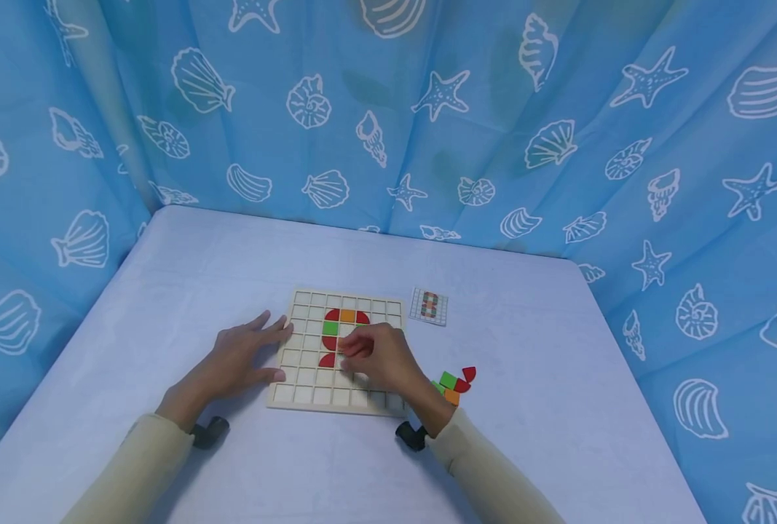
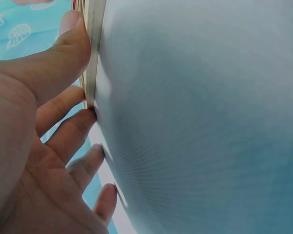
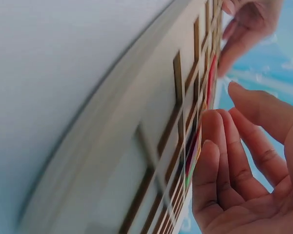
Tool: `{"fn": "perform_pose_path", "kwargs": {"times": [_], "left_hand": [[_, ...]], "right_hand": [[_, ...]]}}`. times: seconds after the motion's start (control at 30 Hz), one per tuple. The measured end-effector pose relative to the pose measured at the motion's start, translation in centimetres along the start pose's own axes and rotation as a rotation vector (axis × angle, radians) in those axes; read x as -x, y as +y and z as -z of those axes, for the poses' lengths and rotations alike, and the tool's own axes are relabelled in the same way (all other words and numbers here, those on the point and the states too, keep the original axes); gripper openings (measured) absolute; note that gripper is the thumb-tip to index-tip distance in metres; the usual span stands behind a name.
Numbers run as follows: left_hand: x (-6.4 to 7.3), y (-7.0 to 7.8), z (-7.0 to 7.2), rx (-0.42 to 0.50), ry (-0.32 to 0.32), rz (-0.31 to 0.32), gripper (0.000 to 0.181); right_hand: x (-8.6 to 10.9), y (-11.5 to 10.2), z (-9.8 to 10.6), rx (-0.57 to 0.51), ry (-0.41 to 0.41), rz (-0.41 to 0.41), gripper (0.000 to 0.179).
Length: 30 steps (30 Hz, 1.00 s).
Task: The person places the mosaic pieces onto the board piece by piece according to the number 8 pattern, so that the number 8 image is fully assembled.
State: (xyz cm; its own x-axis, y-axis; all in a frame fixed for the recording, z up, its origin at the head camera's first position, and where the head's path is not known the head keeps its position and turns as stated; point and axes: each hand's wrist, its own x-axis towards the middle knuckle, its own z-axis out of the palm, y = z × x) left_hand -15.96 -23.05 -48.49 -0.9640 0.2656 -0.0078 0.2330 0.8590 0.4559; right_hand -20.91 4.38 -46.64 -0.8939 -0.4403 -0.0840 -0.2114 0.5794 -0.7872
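A light wooden grid board point(image 1: 303, 393) lies on the table, with red, green and orange pieces set in some of its squares. Among them are a green square point(image 1: 330, 328), an orange square point(image 1: 347, 315) and a red rounded piece point(image 1: 327, 360). My left hand point(image 1: 240, 356) is spread along the board's left side, its thumb and fingertips at the edge point(image 2: 92, 58). Over the middle of the board, my right hand point(image 1: 383, 356) reaches down with its fingertips close to the pieces, hiding some of them. In the right wrist view its thumb stands apart from the fingers point(image 3: 212, 146), and no piece shows between them.
A small pattern card point(image 1: 429, 306) lies beyond the board's upper right corner. Right of the board are several loose pieces, including a green square point(image 1: 448, 380), an orange one point(image 1: 451, 397) and a red one point(image 1: 470, 374). A blue shell-print curtain point(image 1: 362, 145) surrounds the white-covered table point(image 1: 545, 364).
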Motion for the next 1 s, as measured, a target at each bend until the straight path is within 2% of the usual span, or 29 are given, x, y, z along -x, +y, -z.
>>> {"fn": "perform_pose_path", "kwargs": {"times": [0.5,0.63,0.83,1.0], "left_hand": [[0.1,0.4,0.2,0.027,-0.013,0.019,0.086],[0.1,0.4,0.3,0.031,-0.015,0.02,0.087],[0.1,0.5,0.3,0.033,-0.021,0.019,0.088],[0.1,0.5,0.3,0.037,-0.03,0.028,0.088]], "right_hand": [[4.5,5.3,5.6,-0.093,0.144,-0.145,0.026],[5.8,6.4,6.8,-0.069,0.177,-0.199,0.026],[7.7,7.8,7.9,-0.048,0.177,-0.255,0.025],[9.3,8.5,8.4,0.024,0.202,-0.284,0.026]]}}
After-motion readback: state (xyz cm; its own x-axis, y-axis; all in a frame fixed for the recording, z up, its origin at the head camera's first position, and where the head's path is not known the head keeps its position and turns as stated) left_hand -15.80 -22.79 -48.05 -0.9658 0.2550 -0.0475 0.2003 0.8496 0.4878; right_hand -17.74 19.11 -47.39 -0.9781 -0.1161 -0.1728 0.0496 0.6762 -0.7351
